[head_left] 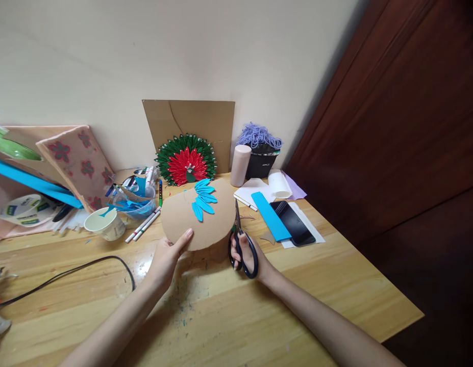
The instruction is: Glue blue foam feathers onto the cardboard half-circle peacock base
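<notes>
My left hand (171,257) grips a rounded piece of brown cardboard (175,216) by its lower left edge, thumb on top and fingers underneath. Several blue petals (203,196) are stuck on the cardboard's upper middle, fanned to the right. In my right hand (255,257) is a pair of scissors (244,250) with black handles, the blades pointing up and away from me. Their blades lie at the cardboard's right edge; how far they are parted is hard to tell. A small cardboard scrap (267,237) lies to the right of the scissors.
Against the wall stand a cardboard sheet (198,114), a green-and-red petal fan (187,162), a pink cylinder (240,165) and a black box (259,164) of purple yarn. At right lie a blue strip (270,216) and a phone (293,224); at left, a paper cup (105,225) and a cable (68,272).
</notes>
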Tool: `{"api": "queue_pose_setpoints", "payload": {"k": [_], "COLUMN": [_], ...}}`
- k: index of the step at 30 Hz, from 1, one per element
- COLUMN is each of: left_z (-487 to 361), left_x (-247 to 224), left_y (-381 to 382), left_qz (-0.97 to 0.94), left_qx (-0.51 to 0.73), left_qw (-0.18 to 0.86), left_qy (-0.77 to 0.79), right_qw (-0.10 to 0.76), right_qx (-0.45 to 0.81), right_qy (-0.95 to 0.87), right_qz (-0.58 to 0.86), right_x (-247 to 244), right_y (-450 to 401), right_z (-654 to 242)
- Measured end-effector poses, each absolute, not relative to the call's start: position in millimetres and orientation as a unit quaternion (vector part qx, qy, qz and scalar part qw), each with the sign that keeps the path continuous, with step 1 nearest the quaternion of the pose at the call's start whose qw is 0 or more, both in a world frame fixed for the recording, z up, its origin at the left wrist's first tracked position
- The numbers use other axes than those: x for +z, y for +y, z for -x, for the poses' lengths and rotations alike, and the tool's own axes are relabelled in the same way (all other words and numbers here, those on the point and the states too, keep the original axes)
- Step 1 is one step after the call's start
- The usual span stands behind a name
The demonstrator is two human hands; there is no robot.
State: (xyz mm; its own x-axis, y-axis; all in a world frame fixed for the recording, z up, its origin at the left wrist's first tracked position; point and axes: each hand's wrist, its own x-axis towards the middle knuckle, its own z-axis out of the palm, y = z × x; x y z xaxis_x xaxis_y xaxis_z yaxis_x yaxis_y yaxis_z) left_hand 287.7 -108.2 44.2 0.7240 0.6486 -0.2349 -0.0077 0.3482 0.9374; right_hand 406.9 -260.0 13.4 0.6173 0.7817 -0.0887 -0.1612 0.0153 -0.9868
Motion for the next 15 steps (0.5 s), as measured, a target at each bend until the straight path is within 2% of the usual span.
{"api": "queue_pose_setpoints", "payload": {"k": [15], "left_z": [-287.3], "left_x": [40.9], "left_y": [-112.1], "left_qz": [-0.533], "left_qx": [0.211], "left_qw": [0.764], "left_qy": [0.296], "right_qw": [0.659], "right_qx": [0.427], "right_qy": [-0.238], "right_qz": [0.572], "right_x": [23.6], "right_y": [-262.3], "right_z": [-409.4]}}
